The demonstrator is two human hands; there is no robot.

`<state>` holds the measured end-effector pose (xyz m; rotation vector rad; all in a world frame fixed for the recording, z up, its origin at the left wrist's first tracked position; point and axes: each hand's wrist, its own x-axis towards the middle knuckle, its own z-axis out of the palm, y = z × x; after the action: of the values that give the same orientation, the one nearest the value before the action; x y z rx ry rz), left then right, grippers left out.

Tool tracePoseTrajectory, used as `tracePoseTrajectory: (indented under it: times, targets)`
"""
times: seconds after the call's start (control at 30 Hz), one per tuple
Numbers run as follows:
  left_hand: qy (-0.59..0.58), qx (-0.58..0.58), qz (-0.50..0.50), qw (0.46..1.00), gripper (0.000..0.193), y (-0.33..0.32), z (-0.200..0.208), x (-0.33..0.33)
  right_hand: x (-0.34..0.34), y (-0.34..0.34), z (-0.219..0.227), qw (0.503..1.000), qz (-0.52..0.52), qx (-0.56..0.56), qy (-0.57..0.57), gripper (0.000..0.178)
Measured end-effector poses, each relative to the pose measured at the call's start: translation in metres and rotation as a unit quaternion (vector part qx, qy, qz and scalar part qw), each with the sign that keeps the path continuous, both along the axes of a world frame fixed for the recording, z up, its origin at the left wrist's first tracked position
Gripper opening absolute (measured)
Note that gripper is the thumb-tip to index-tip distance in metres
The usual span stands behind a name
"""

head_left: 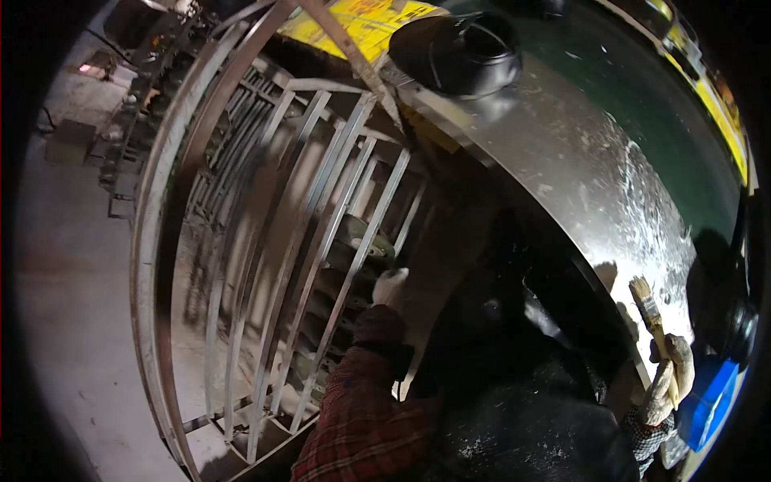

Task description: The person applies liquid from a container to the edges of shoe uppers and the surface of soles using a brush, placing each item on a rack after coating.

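Observation:
My right hand [673, 377], in a pale work glove, is closed around the wooden handle of a paintbrush [649, 304]. The bristles point up and away, over the lit edge of a metal tabletop [554, 181]. My left hand [391, 287], gloved in white, reaches down to the side of a grey metal rack [309, 217]. Beside it, between the rack's bars, lies a rounded greenish piece [365, 237]. The left fingers are in shadow, and whether they grip anything is hidden.
A glossy black round piece with a raised centre [462, 56] sits at the table's far end. Beyond runs a dark green surface [642, 96] with a yellow edge. A blue container [707, 402] stands by my right hand. Machinery parts [148, 120] stand at far left.

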<state>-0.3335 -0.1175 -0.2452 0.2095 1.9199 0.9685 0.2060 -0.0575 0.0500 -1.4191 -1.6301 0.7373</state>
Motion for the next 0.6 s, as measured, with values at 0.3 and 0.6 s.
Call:
tracePoseTrajectory:
  times: [0.3,0.6]
  targets:
    - [0.049,-0.158,0.06,0.984,0.064,0.065,-0.084,-0.085,-0.062,0.015,0.045,0.998,-0.002,-0.002,-0.07,0.041]
    - [-0.387,0.252,0.208,0.862,0.047,0.038,-0.051,-0.04,-0.082,0.027,0.065,0.983,0.022,0.055,-0.173,0.029]
